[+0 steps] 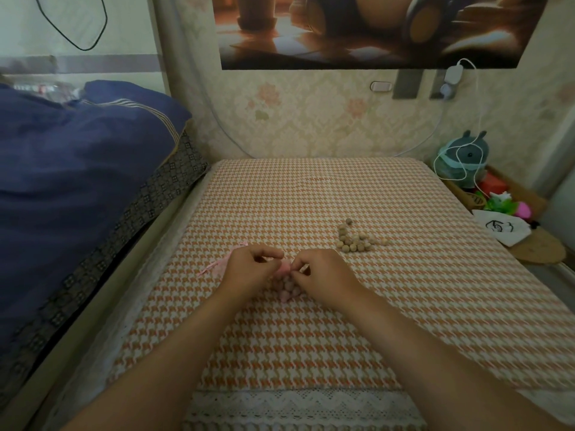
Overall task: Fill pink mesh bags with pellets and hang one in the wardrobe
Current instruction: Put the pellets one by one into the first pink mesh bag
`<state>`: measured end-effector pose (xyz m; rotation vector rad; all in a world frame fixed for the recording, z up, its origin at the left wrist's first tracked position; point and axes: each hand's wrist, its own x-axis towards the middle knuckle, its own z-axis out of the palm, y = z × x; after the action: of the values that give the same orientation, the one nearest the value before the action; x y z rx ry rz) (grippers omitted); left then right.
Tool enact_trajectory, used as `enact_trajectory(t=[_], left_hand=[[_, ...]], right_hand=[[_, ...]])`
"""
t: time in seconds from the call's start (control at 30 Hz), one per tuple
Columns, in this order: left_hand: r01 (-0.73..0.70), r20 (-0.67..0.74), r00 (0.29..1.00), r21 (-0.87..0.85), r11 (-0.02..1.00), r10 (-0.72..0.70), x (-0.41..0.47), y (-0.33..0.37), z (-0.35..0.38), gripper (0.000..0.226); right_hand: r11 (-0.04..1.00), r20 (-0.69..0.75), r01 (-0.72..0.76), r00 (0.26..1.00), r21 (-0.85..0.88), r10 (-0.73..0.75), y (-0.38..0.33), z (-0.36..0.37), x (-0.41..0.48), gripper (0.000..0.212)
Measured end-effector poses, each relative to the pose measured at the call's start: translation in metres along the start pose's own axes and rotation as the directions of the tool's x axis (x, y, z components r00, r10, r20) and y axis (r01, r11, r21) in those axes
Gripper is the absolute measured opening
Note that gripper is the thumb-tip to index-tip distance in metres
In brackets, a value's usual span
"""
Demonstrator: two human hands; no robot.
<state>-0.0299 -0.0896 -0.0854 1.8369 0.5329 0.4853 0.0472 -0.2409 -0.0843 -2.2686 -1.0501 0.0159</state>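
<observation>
A pink mesh bag (287,289) filled with round pellets rests on the orange houndstooth tablecloth (311,197), between my two hands. My left hand (249,270) and my right hand (320,275) both pinch the bag's gathered top, fingers closed on it. A second pink mesh bag or ribbon (217,264) lies flat just left of my left hand, partly hidden by it. A loose heap of beige pellets (356,242) sits on the cloth, up and to the right of my right hand.
A dark blue quilt (77,181) covers the bed on the left. On the right side stand a teal plush toy (465,157) with a white cable, a white pouch (501,228) and a cork mat (539,250). A floral wall runs behind the table.
</observation>
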Motion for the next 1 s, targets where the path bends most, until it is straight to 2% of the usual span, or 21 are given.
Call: enact_trajectory(t=[0.13,0.23,0.3,0.5,0.57,0.7,0.8,0.83,0.9,1.0], left_hand=[[0.147,-0.093,0.981,-0.205,0.968,-0.169,-0.002,-0.008,-0.002,0.013],[0.214,-0.05,0.971,-0.255,0.943,-0.234,0.0,-0.01,-0.006,0.019],[0.26,-0.004,0.963,-0.24,0.935,-0.269,-0.001,-0.011,-0.008,0.014],[0.256,0.115,0.962,-0.082,0.963,-0.246,-0.007,-0.018,-0.013,0.004],[0.246,0.127,0.964,-0.084,0.966,-0.234,-0.01,-0.018,-0.012,0.007],[0.267,0.189,0.953,-0.153,0.951,-0.237,-0.017,-0.016,-0.012,0.013],[0.304,0.22,0.941,-0.227,0.925,-0.256,-0.019,-0.017,-0.015,0.015],[0.3,0.196,0.946,-0.226,0.927,-0.259,-0.019,-0.018,-0.015,0.015],[0.227,0.096,0.971,-0.109,0.968,-0.217,-0.018,-0.022,-0.014,0.016],[0.047,0.029,0.998,0.069,0.997,-0.049,-0.021,-0.024,-0.011,0.02]], right_hand=[[0.999,0.0,-0.05,0.999,-0.022,0.05,0.0,0.003,0.002,0.009],[0.996,-0.012,-0.062,0.998,-0.058,0.062,0.0,0.003,0.002,0.011],[0.994,-0.012,-0.074,0.997,-0.083,0.073,0.002,0.004,0.001,0.013],[0.985,-0.06,-0.131,0.99,-0.113,0.125,-0.005,0.007,-0.003,0.018],[0.982,-0.07,-0.166,0.985,-0.092,0.159,-0.009,0.009,-0.004,0.019],[0.981,-0.076,-0.182,0.979,0.067,0.187,-0.016,0.018,-0.003,0.014],[0.99,-0.083,-0.131,0.987,0.055,0.136,-0.017,0.025,-0.004,0.013],[0.992,-0.085,-0.12,0.989,0.043,0.123,-0.017,0.026,-0.005,0.013],[0.993,-0.1,-0.114,0.988,0.032,0.116,-0.017,0.028,-0.007,0.016],[0.99,-0.109,-0.141,0.984,0.023,0.142,-0.02,0.03,-0.009,0.018]])
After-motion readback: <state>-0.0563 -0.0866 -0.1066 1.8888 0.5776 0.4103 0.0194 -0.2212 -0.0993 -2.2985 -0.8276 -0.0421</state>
